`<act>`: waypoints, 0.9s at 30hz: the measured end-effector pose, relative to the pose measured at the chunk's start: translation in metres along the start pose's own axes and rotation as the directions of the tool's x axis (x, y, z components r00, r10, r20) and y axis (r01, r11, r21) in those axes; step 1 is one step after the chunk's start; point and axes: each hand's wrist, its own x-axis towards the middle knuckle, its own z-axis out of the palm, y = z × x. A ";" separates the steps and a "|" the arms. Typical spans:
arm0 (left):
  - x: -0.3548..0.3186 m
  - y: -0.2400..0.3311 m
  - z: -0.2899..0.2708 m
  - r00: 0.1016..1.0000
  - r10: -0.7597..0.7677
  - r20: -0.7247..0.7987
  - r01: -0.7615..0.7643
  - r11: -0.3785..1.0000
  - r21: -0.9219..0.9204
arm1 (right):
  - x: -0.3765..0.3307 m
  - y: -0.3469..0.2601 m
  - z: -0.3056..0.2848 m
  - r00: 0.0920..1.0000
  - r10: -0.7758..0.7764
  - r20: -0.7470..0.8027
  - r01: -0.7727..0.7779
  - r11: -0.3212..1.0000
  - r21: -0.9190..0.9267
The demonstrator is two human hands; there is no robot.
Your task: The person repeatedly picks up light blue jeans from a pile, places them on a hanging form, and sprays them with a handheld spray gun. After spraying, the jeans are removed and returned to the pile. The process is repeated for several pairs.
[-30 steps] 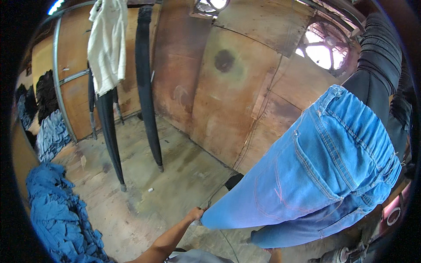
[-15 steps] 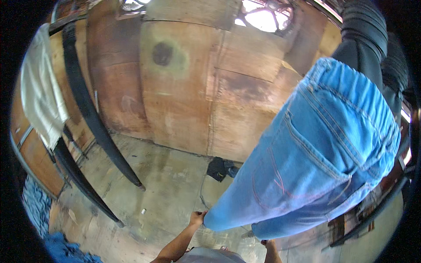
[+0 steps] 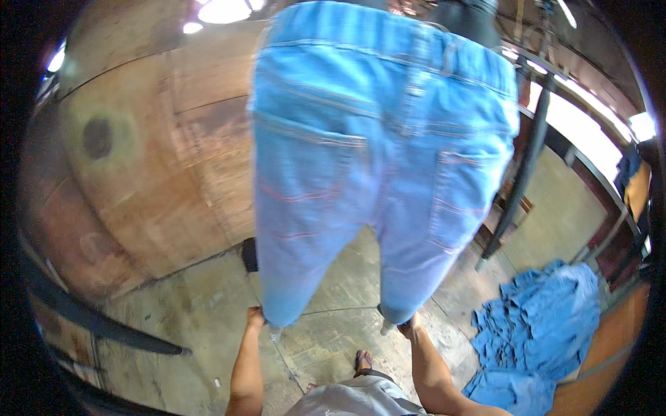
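A pair of light-blue jeans [image 3: 319, 166] with an elastic waist hangs before me over a black two-legged form, its back pockets facing me. The form's dark upper part [image 3: 468, 21] shows above the waistband, and pale tips stick out below both hems. My left hand [image 3: 256, 317] is closed on the hem of the left trouser leg. At the right trouser leg's hem, my right hand [image 3: 411, 323] is also closed on the cloth, its fingers partly hidden behind it.
Several blue jeans lie in a heap [image 3: 538, 326] on the floor at the right. A black tapered leg form [image 3: 97, 312] hangs at the left, and another dark one [image 3: 520, 180] to the right. Stained wooden panels [image 3: 201, 132] wall the far left. A dark cloth [image 3: 250, 255] lies by the wall.
My view has turned to the right, so the jeans now stand in the middle with both back pockets showing. The heap of jeans has come into view. Both hands still grip the hems.
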 end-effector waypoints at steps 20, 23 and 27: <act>-0.104 -0.032 0.095 0.951 -0.203 -0.234 0.176 0.976 -0.132 | 0.038 -0.033 -0.006 0.975 -0.155 -0.161 0.125 0.976 -0.180; -0.104 -0.041 0.095 0.936 -0.206 -0.287 0.149 0.967 -0.208 | 0.048 -0.048 -0.006 0.982 -0.175 -0.068 0.161 0.971 -0.178; -0.119 -0.051 0.087 0.877 -0.228 -0.422 0.149 0.966 -0.212 | 0.062 -0.072 0.001 0.979 -0.196 -0.050 0.177 0.949 -0.261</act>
